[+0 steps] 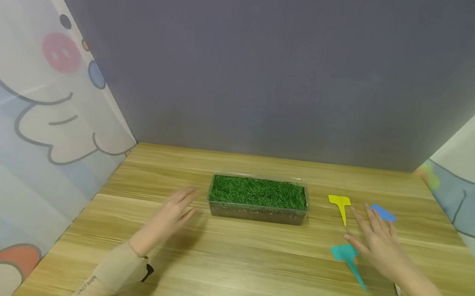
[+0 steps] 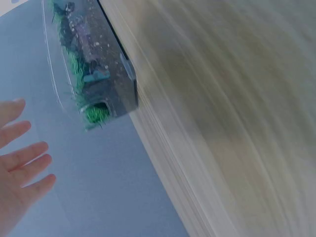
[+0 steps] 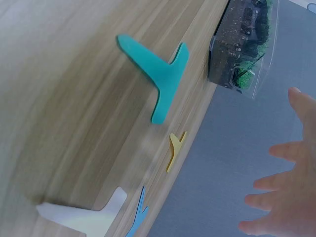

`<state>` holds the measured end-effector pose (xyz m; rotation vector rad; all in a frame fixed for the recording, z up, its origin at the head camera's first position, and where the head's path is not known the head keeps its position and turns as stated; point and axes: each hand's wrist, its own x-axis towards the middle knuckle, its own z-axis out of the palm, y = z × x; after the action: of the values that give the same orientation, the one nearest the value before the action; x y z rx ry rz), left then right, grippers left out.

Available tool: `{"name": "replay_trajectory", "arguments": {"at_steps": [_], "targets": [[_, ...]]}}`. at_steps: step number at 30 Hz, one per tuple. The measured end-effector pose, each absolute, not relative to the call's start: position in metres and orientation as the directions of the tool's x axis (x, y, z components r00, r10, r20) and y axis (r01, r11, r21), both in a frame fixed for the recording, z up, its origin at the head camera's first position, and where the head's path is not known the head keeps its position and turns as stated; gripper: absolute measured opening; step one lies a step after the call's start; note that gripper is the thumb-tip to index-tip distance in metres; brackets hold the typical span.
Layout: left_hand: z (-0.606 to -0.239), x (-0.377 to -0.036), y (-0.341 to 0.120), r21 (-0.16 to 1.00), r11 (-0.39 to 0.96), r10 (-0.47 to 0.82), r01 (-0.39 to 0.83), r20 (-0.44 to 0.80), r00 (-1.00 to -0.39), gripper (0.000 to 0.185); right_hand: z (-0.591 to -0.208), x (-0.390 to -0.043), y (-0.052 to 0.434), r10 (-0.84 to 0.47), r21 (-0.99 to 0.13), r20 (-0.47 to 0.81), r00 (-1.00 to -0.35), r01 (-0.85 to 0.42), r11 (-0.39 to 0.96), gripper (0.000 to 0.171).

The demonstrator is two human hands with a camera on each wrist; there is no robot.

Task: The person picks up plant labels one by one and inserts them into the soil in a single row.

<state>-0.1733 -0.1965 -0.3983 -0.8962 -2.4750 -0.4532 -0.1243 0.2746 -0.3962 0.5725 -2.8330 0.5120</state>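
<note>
A clear plastic planter box [image 1: 258,213] with dark soil and green grass [image 1: 259,192] on top stands near the middle of the table. My left hand [image 1: 173,211] hovers left of the box, fingers apart and holding nothing. On the right, my right hand [image 1: 382,245] hangs over several T-shaped plant labels with its fingers spread, also holding nothing. The yellow label [image 1: 340,202] lies beyond its fingertips, and the teal label [image 1: 347,256] is to its left. Behind the hand the blue label [image 1: 383,213] is partly covered. A white label [image 3: 98,217] shows in the right wrist view; my arm hides most of it in the head view.
The wooden table [image 1: 223,268] backs onto a plain grey panel [image 1: 272,74]. Printed cartoon sheets [image 1: 9,107] flank it on both sides. Bare wood lies between my two hands in front of the box.
</note>
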Motion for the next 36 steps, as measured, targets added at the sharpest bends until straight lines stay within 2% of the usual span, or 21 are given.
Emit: {"name": "replay_trajectory", "arguments": {"at_steps": [5,14,18,23,30,36], "targets": [[-0.396,-0.18,-0.184,0.106,0.675,0.543,0.73,0.599,-0.589,0.041,-0.395,-0.127,0.276,-0.342,-0.319,0.275,-0.898,-0.421,0.849,0.064],[-0.398,-0.191,-0.168,0.092,0.627,0.574,0.774,0.618,-0.538,0.029,-0.389,-0.142,0.278,-0.408,-0.254,0.329,-0.852,-0.496,0.83,0.058],[-0.399,-0.194,-0.164,0.083,0.628,0.575,0.774,0.62,-0.534,0.028,-0.386,-0.15,0.281,-0.455,-0.23,0.337,-0.824,-0.541,0.809,0.052],[-0.401,-0.198,-0.16,0.096,0.634,0.577,0.767,0.602,-0.552,0.026,-0.38,-0.16,0.287,-0.476,-0.229,0.288,-0.831,-0.542,0.808,0.048],[-0.407,-0.207,-0.161,0.116,0.617,0.578,0.778,0.604,-0.548,0.021,-0.372,-0.175,0.291,-0.431,-0.262,0.107,-0.896,-0.443,0.857,0.047],[-0.408,-0.21,-0.164,0.128,0.633,0.582,0.764,0.571,-0.578,0.018,-0.37,-0.19,0.291,-0.395,-0.281,-0.013,-0.919,-0.376,0.883,0.053]]}}
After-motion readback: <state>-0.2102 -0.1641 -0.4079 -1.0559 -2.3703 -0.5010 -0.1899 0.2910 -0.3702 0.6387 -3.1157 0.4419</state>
